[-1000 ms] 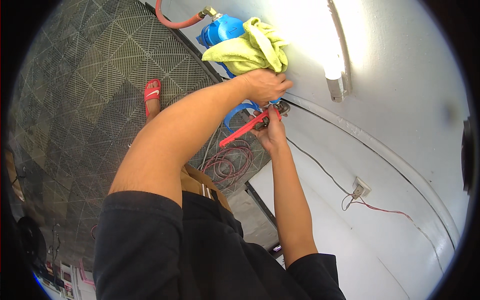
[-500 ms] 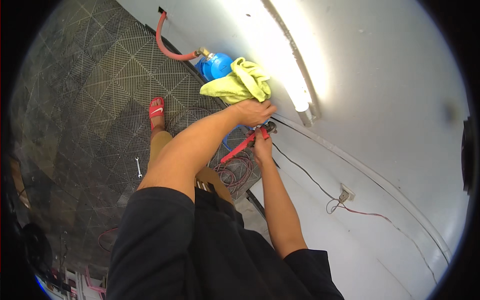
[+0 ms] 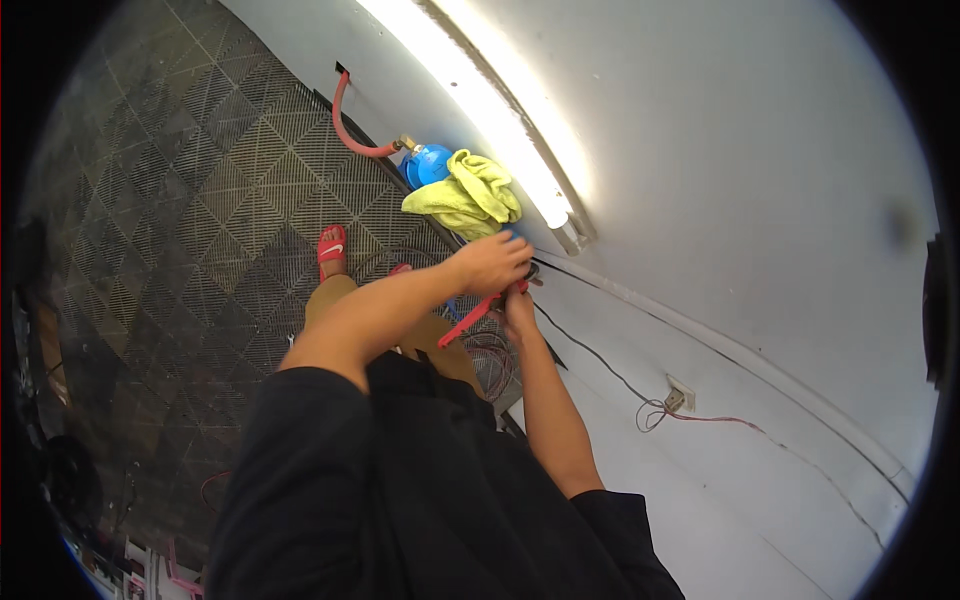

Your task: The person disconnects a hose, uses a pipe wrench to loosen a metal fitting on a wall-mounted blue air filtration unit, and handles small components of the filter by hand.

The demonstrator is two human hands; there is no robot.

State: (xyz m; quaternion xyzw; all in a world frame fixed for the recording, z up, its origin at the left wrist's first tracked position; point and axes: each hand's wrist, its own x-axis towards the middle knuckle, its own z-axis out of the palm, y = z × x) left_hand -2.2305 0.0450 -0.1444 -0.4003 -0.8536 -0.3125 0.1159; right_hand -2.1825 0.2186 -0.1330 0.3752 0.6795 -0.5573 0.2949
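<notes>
My left hand [image 3: 492, 262] is curled at the blue fitting [image 3: 513, 234] just below the bunched lime-green cloth [image 3: 455, 203]; what lies under its fingers is hidden. The cloth drapes over a blue cylindrical housing [image 3: 430, 163], which has a brass elbow [image 3: 409, 143] and a pink-red hose [image 3: 352, 135] running up to a wall hole. Beneath the left hand, my right hand [image 3: 519, 313] grips a red pipe wrench [image 3: 462, 325], its dark head at the fitting and its handle slanting down toward the lower left.
A lit tube lamp [image 3: 520, 170] runs along the white wall [image 3: 760, 200]. A socket [image 3: 678, 398] with thin cables is on the wall at right. My feet in red slides [image 3: 331, 249] stand on grey grid flooring [image 3: 180, 250], with coiled hoses [image 3: 495, 365] by my legs.
The view has drawn back, showing more of the lamp and legs, and the housing sits farther down the picture. My hands remain at the fitting and wrench, the left one slightly shifted.
</notes>
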